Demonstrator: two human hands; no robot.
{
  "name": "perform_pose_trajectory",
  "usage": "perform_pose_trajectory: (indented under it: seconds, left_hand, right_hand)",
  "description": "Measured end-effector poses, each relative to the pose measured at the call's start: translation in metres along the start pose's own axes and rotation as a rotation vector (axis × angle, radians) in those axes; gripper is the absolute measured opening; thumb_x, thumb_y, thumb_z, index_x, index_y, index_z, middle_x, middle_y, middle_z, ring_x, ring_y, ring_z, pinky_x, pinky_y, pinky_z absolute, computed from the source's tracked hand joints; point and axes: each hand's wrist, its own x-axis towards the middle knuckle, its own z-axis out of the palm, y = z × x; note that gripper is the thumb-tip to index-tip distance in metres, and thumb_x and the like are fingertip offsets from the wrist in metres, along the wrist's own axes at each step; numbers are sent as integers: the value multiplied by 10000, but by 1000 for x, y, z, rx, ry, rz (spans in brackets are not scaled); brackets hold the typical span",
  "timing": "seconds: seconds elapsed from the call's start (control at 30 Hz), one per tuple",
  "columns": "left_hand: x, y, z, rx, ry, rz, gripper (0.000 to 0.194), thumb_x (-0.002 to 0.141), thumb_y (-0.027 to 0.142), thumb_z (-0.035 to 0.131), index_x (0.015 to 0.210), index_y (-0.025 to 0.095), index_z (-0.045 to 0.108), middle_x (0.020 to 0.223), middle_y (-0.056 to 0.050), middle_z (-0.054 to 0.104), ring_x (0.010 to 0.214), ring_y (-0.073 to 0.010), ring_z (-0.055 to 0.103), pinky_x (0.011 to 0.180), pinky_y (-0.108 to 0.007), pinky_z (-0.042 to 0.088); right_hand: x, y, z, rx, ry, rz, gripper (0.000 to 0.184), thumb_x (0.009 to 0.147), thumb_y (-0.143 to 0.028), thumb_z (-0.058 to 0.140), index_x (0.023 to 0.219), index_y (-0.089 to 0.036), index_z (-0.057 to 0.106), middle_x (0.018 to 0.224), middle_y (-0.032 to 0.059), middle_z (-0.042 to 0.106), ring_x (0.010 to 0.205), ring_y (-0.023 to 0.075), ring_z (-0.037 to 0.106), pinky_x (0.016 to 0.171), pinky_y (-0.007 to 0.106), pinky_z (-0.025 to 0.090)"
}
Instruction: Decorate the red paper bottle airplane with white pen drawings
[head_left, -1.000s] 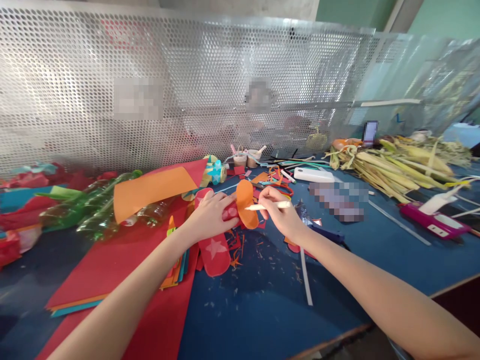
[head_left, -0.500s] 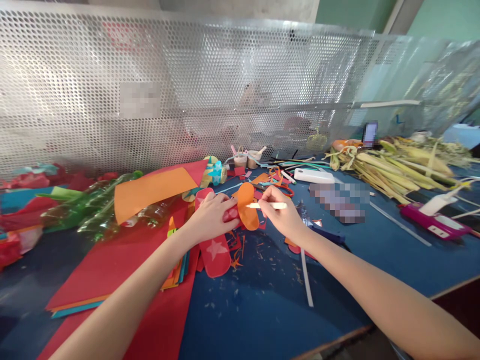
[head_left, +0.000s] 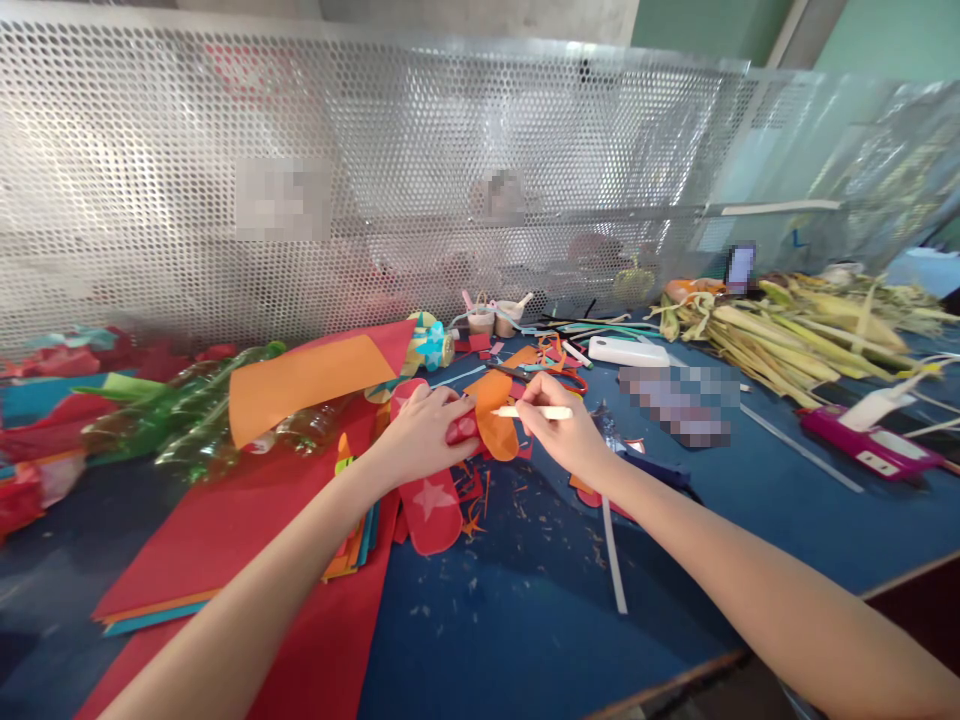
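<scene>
My left hand (head_left: 426, 430) is closed around a red piece with light spots (head_left: 462, 429), which shows between thumb and fingers. Against its right side stands a rounded orange cut-out (head_left: 496, 425); how the two are joined is hidden. My right hand (head_left: 556, 420) grips a white pen (head_left: 546, 412) with its tip on the orange cut-out. Below my left hand lies a long red cut-out with pale stars (head_left: 431, 500), partly covered by that hand.
Left of my hands are red sheets (head_left: 202, 550), an orange sheet (head_left: 311, 385) and green plastic bottles (head_left: 217, 410). Scissors (head_left: 574, 382) lie behind my right hand among scraps. Farther right are dried husks (head_left: 772, 340) and a purple power strip (head_left: 870, 445). A perforated metal panel (head_left: 420, 180) stands behind.
The orange cut-out's upper edge has tilted slightly, and the pen has shifted a touch to the left. My left hand has hardly moved.
</scene>
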Motion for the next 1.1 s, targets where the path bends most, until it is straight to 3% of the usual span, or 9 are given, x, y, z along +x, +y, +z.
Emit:
perform_pose_trajectory:
  seconds: [1.1]
  left_hand:
    - [0,-2,1,2,10,30,390,872,434,505,1198,234,580,1080,-83,572,1012,-260,524,961,-450,393]
  right_hand:
    - [-1,-4,0,54,57,-2,164,829,-260,508,703,-241,405,530,-74,469,478,114,432,509,253,336]
